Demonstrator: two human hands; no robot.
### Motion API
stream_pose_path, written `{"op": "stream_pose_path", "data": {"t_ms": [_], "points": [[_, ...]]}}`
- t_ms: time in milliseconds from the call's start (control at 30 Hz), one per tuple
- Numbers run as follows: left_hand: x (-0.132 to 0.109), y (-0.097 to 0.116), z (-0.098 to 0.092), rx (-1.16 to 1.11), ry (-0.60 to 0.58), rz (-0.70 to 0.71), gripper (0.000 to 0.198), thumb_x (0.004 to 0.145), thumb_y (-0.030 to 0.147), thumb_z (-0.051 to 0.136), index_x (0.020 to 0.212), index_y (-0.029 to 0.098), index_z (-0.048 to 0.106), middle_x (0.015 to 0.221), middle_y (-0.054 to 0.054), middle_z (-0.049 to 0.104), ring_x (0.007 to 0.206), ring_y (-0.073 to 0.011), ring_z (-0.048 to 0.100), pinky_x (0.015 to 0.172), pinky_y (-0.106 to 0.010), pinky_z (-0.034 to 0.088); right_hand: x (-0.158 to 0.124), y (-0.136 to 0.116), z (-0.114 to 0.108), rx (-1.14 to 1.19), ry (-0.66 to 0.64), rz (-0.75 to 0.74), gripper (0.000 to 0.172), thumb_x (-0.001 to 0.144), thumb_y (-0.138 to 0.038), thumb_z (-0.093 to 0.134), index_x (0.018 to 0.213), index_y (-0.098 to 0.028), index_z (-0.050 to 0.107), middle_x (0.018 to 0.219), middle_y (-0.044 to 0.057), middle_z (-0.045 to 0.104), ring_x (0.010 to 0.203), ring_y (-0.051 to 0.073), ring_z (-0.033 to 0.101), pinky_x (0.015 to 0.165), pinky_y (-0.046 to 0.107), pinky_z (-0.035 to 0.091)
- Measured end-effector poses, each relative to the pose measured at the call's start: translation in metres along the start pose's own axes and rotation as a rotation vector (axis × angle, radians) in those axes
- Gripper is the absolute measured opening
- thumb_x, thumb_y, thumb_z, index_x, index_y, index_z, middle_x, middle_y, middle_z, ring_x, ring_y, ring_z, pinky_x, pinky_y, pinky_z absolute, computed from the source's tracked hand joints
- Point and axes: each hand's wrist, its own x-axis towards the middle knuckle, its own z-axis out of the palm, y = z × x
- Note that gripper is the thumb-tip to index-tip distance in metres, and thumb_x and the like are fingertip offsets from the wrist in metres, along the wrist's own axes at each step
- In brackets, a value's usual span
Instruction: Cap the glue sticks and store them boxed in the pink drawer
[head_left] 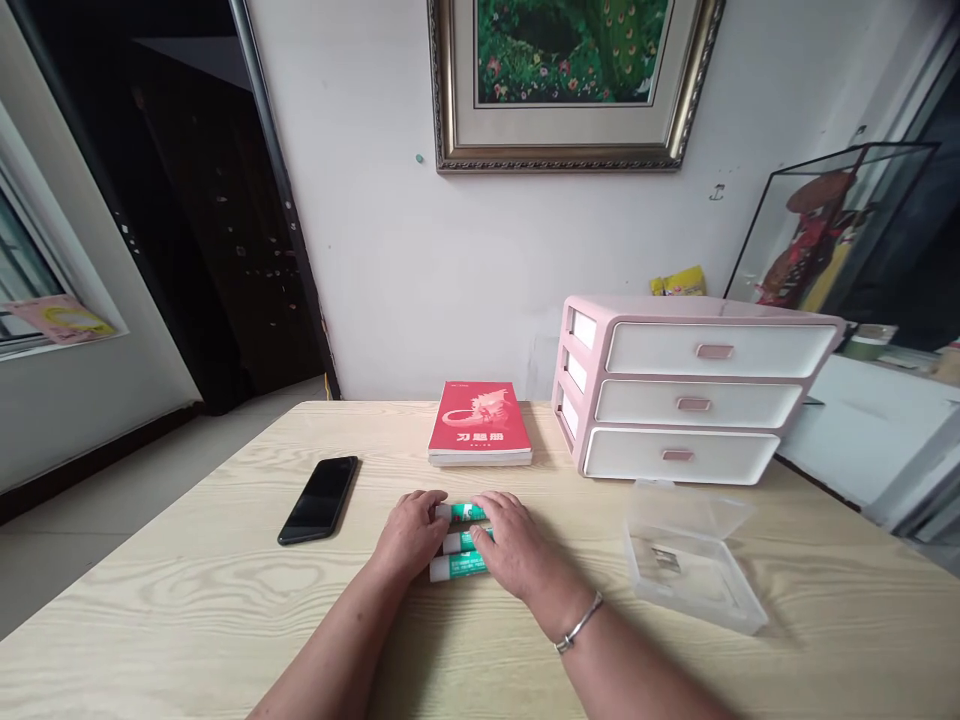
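Three green-and-white glue sticks lie crosswise in a column on the table: a far one (461, 512), a middle one (459, 542) and a near one (459, 567). My left hand (411, 530) is at their left side, its curled fingertips against the white end of the far stick. From the right, my right hand (514, 540) has its fingers on the other end of the far stick, and its thumb reaches over the middle one. The right ends of the sticks are partly hidden under my right hand. A silver bracelet (579, 625) circles my right wrist.
A red book (480, 422) lies beyond my hands. To the left is a black phone (319, 500). An open clear plastic box (694, 570) with a small metal piece inside stands at right, before a pink-and-white drawer unit (694, 385). The wooden table's (187, 600) far edge meets the wall.
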Motion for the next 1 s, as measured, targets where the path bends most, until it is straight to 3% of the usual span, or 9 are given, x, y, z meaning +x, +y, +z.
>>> {"op": "stream_pose_path", "data": {"t_ms": [233,400,533,633,767,867,1000], "points": [[0.008,0.0,-0.006,0.028,-0.047,0.014,0.04,0.074,0.02,0.055,0.111,0.019,0.069,0.11,-0.009,0.07,0.107,-0.0245,0.06,0.09,-0.031,0.043,0.002,0.004,0.0,0.014,-0.03,0.014,0.037,0.086,-0.016,0.051,0.121,-0.02,0.063,0.123,0.008,0.065,0.117,0.024,0.056,0.104,0.038,0.042],[0.012,0.002,-0.014,0.031,-0.095,0.092,0.021,0.074,0.02,0.057,0.09,0.022,0.07,0.1,-0.007,0.071,0.102,-0.0261,0.059,0.086,-0.032,0.042,0.004,0.007,0.001,0.026,0.003,0.029,0.037,0.088,-0.016,0.049,0.122,-0.02,0.063,0.122,0.008,0.066,0.117,0.023,0.056,0.104,0.038,0.042],[0.016,0.007,-0.017,-0.017,-0.117,0.125,0.016,0.081,0.023,0.051,0.09,0.02,0.064,0.089,-0.005,0.07,0.085,-0.0207,0.062,0.076,-0.028,0.043,0.007,0.014,0.005,0.027,0.061,0.04,0.037,0.087,-0.013,0.049,0.12,-0.02,0.063,0.121,0.008,0.066,0.116,0.024,0.057,0.104,0.039,0.044],[0.019,0.017,-0.022,-0.165,-0.081,0.142,0.02,0.087,0.032,0.047,0.097,0.019,0.059,0.083,-0.002,0.067,0.075,-0.0174,0.06,0.067,-0.026,0.042,0.01,0.018,0.006,0.042,0.117,0.04,0.041,0.084,-0.009,0.051,0.123,-0.02,0.061,0.121,0.008,0.066,0.115,0.024,0.057,0.104,0.038,0.044],[0.023,0.043,-0.032,-0.464,-0.018,0.207,0.029,0.088,0.046,0.05,0.091,0.018,0.057,0.08,-0.001,0.064,0.075,-0.0166,0.058,0.067,-0.026,0.043,0.013,0.015,-0.001,0.093,0.195,0.048,0.038,0.089,-0.013,0.052,0.125,-0.022,0.059,0.116,0.008,0.068,0.112,0.024,0.059,0.099,0.037,0.047],[0.022,0.064,-0.034,-0.726,0.011,0.225,0.03,0.087,0.048,0.055,0.094,0.018,0.057,0.086,-0.002,0.066,0.081,-0.0174,0.061,0.073,-0.026,0.047,0.012,0.009,-0.007,0.168,0.266,0.032,0.036,0.095,-0.022,0.048,0.13,-0.025,0.055,0.114,0.008,0.068,0.11,0.023,0.061,0.094,0.035,0.049],[0.013,0.08,-0.022,-1.017,-0.001,0.272,0.031,0.087,0.043,0.059,0.106,0.019,0.057,0.097,-0.005,0.069,0.094,-0.02,0.064,0.084,-0.03,0.05,0.01,0.0,-0.008,0.302,0.378,0.041,0.036,0.096,-0.032,0.049,0.131,-0.025,0.053,0.116,0.009,0.067,0.104,0.022,0.064,0.092,0.035,0.051]]}}
